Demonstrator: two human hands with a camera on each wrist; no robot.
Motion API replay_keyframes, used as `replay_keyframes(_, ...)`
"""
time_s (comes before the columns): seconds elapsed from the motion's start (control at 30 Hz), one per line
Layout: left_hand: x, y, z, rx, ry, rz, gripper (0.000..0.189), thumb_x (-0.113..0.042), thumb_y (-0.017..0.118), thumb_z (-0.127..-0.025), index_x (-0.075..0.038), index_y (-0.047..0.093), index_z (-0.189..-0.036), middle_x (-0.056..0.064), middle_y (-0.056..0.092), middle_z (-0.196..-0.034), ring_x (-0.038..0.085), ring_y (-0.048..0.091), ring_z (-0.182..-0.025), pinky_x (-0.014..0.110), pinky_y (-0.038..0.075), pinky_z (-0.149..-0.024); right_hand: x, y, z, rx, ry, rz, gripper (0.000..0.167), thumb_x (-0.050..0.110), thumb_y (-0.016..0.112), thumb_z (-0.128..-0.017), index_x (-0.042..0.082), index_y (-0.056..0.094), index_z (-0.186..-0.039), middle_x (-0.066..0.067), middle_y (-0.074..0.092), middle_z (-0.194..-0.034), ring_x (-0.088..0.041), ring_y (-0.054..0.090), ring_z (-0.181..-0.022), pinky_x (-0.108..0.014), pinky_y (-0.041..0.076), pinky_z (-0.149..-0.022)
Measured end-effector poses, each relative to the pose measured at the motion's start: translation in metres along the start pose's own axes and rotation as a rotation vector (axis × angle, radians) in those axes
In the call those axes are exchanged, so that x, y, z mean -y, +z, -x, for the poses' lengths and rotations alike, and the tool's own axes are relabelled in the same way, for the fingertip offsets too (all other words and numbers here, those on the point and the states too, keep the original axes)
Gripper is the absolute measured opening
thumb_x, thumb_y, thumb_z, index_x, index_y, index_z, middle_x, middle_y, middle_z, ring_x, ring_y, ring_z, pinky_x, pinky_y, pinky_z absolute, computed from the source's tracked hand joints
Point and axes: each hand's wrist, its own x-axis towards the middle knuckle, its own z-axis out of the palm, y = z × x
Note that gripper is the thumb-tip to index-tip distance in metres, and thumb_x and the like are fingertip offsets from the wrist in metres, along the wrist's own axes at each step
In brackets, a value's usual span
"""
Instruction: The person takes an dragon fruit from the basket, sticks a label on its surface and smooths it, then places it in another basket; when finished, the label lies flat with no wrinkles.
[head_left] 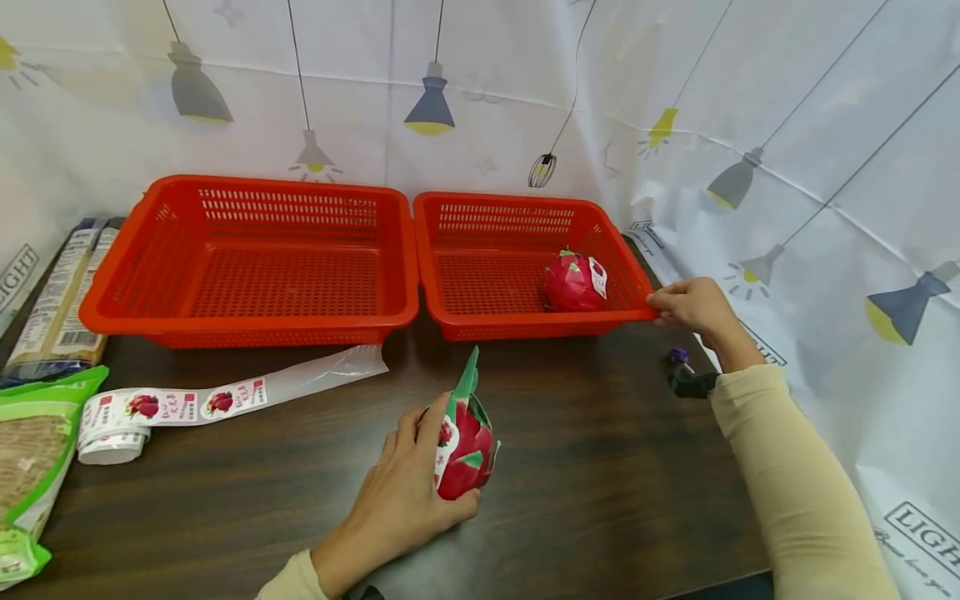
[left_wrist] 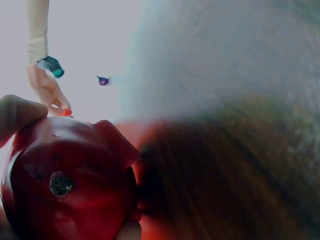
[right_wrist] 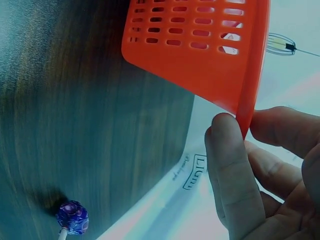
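Note:
In the head view my left hand grips a red dragon fruit with green tips above the dark table, its fingers and thumb around the sides. A white printed sticker shows on this fruit. The fruit's stem end faces the left wrist camera. At the right, my right hand pinches the front right corner of the smaller red basket between thumb and fingers, as the right wrist view also shows. Inside that basket lies another dragon fruit bearing a sticker.
A larger red basket stands to the left. In front of it a sticker roll trails a strip across the table. Packaged goods and a green-edged bag lie far left. A purple-wrapped lollipop is near my right wrist.

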Motion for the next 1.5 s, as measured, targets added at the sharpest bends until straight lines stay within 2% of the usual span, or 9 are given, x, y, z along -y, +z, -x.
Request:
replay_keyframes(0.2,-0.012,-0.011,0.011,0.012,0.035,-0.015,0.109,-0.041,0.087,-0.068,-0.031,0.028,-0.158,0.006,0.045,-0.146,0.024,0.049,-0.121,0.04,0.056,-0.073,0.0,-0.004,-0.005,0.026,-0.001,0.033,0.044,0.018,0.059,-0.102,-0.02,0.056,-0.124,0.008,0.065,-0.069,0.004,0.065,-0.059,-0.016,0.056,-0.061)
replay_keyframes(0.37,-0.041,-0.046,0.012,-0.031,0.084,0.038,0.111,-0.039,0.09,-0.069,-0.037,0.024,-0.159,0.0,0.043,-0.146,0.018,0.05,-0.121,0.039,0.058,-0.082,-0.002,-0.009,-0.009,0.034,-0.015,0.072,0.043,0.018,0.059,-0.101,-0.019,0.057,-0.122,0.008,0.065,-0.067,0.003,0.065,-0.059,-0.017,0.055,-0.059)
replay_keyframes(0.43,-0.051,-0.061,0.001,-0.068,0.128,0.051,0.111,-0.041,0.089,-0.071,-0.035,0.024,-0.16,0.001,0.042,-0.147,0.019,0.052,-0.119,0.041,0.057,-0.086,-0.002,-0.011,-0.01,0.037,-0.017,0.09,0.042,0.018,0.059,-0.101,-0.019,0.057,-0.121,0.008,0.066,-0.066,0.002,0.064,-0.059,-0.017,0.055,-0.059)
replay_keyframes(0.53,-0.064,-0.08,-0.027,-0.106,0.174,0.075,0.11,-0.044,0.087,-0.074,-0.028,0.022,-0.161,0.006,0.041,-0.148,0.022,0.051,-0.121,0.044,0.058,-0.087,-0.002,-0.011,-0.012,0.043,-0.022,0.116,0.041,0.019,0.059,-0.101,-0.018,0.059,-0.119,0.006,0.066,-0.066,0.0,0.064,-0.059,-0.018,0.054,-0.058)
replay_keyframes(0.7,-0.083,-0.092,-0.094,-0.079,0.112,0.123,0.107,-0.044,0.083,-0.078,-0.027,0.018,-0.161,0.009,0.038,-0.149,0.024,0.046,-0.127,0.044,0.06,-0.087,-0.002,-0.013,-0.015,0.05,-0.048,0.178,0.039,0.018,0.059,-0.1,-0.017,0.063,-0.115,0.004,0.07,-0.066,-0.003,0.063,-0.06,-0.022,0.052,-0.058)
replay_keyframes(0.9,-0.095,-0.072,-0.169,-0.067,-0.007,0.033,0.109,-0.043,0.083,-0.078,-0.024,0.013,-0.16,0.014,0.036,-0.15,0.031,0.043,-0.131,0.05,0.057,-0.094,0.0,-0.015,-0.017,0.051,-0.056,0.25,0.04,0.021,0.06,-0.099,-0.016,0.066,-0.114,0.001,0.072,-0.066,-0.006,0.062,-0.061,-0.026,0.049,-0.059)
replay_keyframes(1.1,-0.086,-0.039,-0.221,-0.075,-0.116,-0.14,0.108,-0.045,0.081,-0.08,-0.021,0.011,-0.159,0.019,0.035,-0.151,0.038,0.043,-0.133,0.052,0.054,-0.097,0.005,-0.007,-0.021,0.026,-0.1,0.307,0.04,0.023,0.062,-0.098,-0.014,0.069,-0.11,-0.002,0.072,-0.067,-0.013,0.061,-0.063,-0.029,0.047,-0.059)
replay_keyframes(1.23,-0.078,-0.02,-0.239,-0.017,-0.169,-0.234,0.108,-0.049,0.079,-0.082,-0.018,0.009,-0.158,0.023,0.029,-0.155,0.043,0.041,-0.137,0.049,0.054,-0.099,0.003,-0.006,-0.017,0.021,-0.092,0.36,0.04,0.025,0.061,-0.097,-0.012,0.07,-0.108,-0.002,0.072,-0.067,-0.021,0.059,-0.069,-0.031,0.045,-0.06)
replay_keyframes(1.5,-0.07,-0.003,-0.25,0.049,-0.284,-0.237,0.107,-0.049,0.081,-0.081,-0.013,0.016,-0.158,0.024,0.024,-0.159,0.046,0.037,-0.142,0.05,0.05,-0.108,0.004,-0.008,-0.013,0.042,-0.108,0.352,0.04,0.025,0.06,-0.099,-0.012,0.069,-0.108,-0.003,0.073,-0.067,-0.017,0.06,-0.065,-0.031,0.044,-0.059)
